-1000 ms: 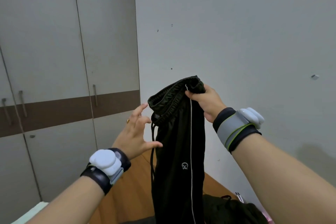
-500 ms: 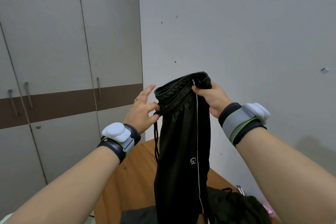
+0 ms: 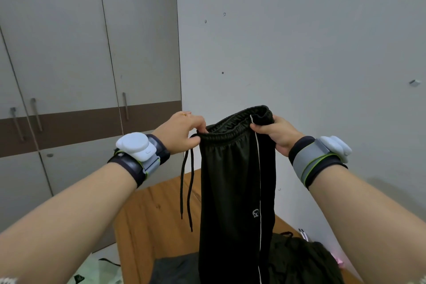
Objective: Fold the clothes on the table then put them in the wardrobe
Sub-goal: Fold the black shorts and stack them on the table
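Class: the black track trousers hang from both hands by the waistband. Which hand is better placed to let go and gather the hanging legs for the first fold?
Probably the left hand: it only pinches the black track trousers at the waistband corner, while the right hand grips the bunched side.

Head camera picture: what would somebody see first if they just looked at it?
First, the black track pants held up in the middle, with a thin white stripe down one side. The left hand and right hand each pinch the waistband, and two black drawstrings dangle on the left. Below is a wooden table with more dark clothes.
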{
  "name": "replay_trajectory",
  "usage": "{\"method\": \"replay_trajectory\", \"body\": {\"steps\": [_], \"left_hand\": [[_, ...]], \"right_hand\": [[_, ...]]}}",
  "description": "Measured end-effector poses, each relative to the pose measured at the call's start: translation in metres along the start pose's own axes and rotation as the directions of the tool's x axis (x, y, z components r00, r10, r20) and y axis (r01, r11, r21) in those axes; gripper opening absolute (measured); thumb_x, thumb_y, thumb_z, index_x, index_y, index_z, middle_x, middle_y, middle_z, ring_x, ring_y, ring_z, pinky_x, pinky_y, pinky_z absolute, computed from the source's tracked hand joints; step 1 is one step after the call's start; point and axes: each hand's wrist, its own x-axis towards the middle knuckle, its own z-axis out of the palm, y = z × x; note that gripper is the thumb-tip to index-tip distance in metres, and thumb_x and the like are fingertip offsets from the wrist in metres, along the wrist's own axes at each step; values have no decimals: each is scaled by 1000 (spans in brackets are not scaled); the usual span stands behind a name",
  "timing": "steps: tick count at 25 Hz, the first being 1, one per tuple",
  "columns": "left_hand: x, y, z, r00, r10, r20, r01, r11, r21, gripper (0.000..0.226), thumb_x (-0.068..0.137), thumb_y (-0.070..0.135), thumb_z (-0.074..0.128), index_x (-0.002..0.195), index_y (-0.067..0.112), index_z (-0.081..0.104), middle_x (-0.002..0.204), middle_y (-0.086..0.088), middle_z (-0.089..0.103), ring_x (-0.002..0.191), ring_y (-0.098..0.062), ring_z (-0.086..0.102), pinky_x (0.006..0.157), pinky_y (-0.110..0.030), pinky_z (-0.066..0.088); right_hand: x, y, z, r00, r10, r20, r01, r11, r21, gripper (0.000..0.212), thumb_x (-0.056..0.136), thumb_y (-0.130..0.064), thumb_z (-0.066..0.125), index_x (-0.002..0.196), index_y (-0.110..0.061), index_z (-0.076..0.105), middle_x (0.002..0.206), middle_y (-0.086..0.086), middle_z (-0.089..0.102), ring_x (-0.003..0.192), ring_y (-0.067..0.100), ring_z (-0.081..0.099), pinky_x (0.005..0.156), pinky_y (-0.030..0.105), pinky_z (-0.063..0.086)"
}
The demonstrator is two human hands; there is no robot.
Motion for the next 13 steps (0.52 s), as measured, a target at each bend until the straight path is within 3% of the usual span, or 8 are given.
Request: {"method": "replay_trajectory", "body": {"steps": [2,4,6,7,9,10,11,13], "left_hand": [[3,1,2,982,-141,-123,119,979,-168,14,85,11,57,96,18,58,99,9,64,102,-14,59,100,-33,42],[-1,3,11,920,-362,-149,245,830,-501,35,86,10,63,118,13,50,113,7,58,112,-12,54,101,-30,40],[-16,4,33,871,-490,46,321,494,-808,69,77,26,74,133,13,37,130,1,50,121,-15,48,107,-33,37],[-27,8,49,859,-488,154,373,392,-841,88,64,44,79,134,16,36,131,2,49,120,-15,48,108,-34,37],[-46,18,79,864,-401,306,470,424,-774,116,37,71,78,134,23,37,124,10,52,115,-10,51,103,-25,40],[-48,27,89,864,-378,333,481,426,-766,112,39,70,79,133,24,38,123,10,54,114,-10,53,98,-21,42],[-44,34,95,855,-409,320,476,372,-797,94,52,60,80,130,23,42,122,6,57,114,-12,56,95,-21,43],[-28,43,90,801,-544,250,404,183,-896,40,83,31,68,118,18,55,119,-5,63,112,-22,60,95,-28,45]], "right_hand": [[-1,-4,4,1000,-14,-26,15,997,70,18,88,5,56,95,-12,60,94,7,65,86,19,63,86,31,54],[2,-10,10,998,-31,-55,38,991,128,17,89,3,56,94,-13,60,94,7,64,88,21,63,90,36,51],[4,-20,15,997,-35,-68,46,986,159,14,90,0,57,93,-13,60,94,8,64,89,23,63,93,41,50],[5,-24,18,997,-35,-70,45,987,154,13,90,-1,57,94,-13,60,94,8,65,90,24,63,94,42,50],[7,-31,22,998,-31,-61,38,991,126,10,90,-5,59,96,-13,61,97,9,65,95,26,63,95,42,49],[7,-33,24,998,-19,-58,26,993,115,9,89,-6,60,95,-13,62,98,9,66,96,26,63,95,42,49],[6,-34,26,999,-9,-53,14,994,108,8,89,-8,61,94,-13,62,98,8,66,97,26,63,94,41,50],[5,-34,23,998,29,-54,-26,998,66,6,89,-12,62,95,-14,63,101,9,68,98,26,65,94,41,50]]}}
